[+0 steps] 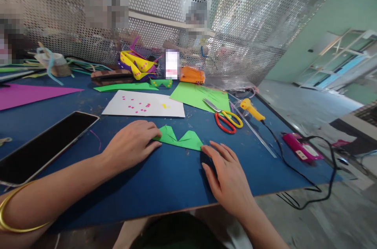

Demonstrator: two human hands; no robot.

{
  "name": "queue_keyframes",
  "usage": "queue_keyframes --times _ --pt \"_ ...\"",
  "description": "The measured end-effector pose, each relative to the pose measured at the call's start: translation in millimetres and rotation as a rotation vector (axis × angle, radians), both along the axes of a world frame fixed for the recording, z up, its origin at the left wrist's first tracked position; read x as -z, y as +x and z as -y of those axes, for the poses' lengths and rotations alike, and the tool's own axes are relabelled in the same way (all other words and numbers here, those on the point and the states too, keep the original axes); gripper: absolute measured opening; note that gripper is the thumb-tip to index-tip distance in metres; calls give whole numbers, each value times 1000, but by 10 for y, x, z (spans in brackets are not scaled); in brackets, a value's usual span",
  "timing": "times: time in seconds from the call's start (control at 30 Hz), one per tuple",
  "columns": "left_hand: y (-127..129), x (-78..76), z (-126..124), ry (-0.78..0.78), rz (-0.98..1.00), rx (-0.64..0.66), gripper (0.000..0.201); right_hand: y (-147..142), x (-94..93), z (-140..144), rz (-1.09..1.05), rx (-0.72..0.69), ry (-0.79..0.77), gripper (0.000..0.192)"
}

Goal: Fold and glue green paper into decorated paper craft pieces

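A folded green paper piece (180, 138) with two rounded peaks lies flat on the blue table (165, 186). My left hand (132, 143) rests palm down on the table, its fingertips pressing the left end of the green piece. My right hand (225, 174) lies flat with fingers spread, its fingertips touching the piece's right end. Neither hand grips anything. A gold bangle (11, 217) sits on my left forearm.
Red-and-yellow scissors (225, 117), a yellow glue gun (251, 109) with a black cord, a clear ruler (255, 131) and a pink device (300, 147) lie to the right. A phone (44, 145), white sheet (144, 104), green sheet (194, 96), purple paper (26, 94) and paper crafts (137, 64) lie beyond.
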State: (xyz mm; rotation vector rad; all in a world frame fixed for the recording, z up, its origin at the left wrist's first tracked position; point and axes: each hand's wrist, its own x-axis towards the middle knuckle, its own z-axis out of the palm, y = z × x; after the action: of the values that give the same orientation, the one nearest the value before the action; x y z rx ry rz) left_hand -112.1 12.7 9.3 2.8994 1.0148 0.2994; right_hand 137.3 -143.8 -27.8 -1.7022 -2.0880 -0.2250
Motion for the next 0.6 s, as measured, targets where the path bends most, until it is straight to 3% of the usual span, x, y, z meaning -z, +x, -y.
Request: queue_keyframes --times 0.3,0.53,0.6 --pt "23 10 85 -50 73 74 20 59 43 -45 -108 65 48 34" --pt "23 64 238 -53 103 165 22 246 -83 -101 -724 180 -47 34" --pt "13 113 236 -40 133 165 23 354 -156 -157 -778 208 -3 34"
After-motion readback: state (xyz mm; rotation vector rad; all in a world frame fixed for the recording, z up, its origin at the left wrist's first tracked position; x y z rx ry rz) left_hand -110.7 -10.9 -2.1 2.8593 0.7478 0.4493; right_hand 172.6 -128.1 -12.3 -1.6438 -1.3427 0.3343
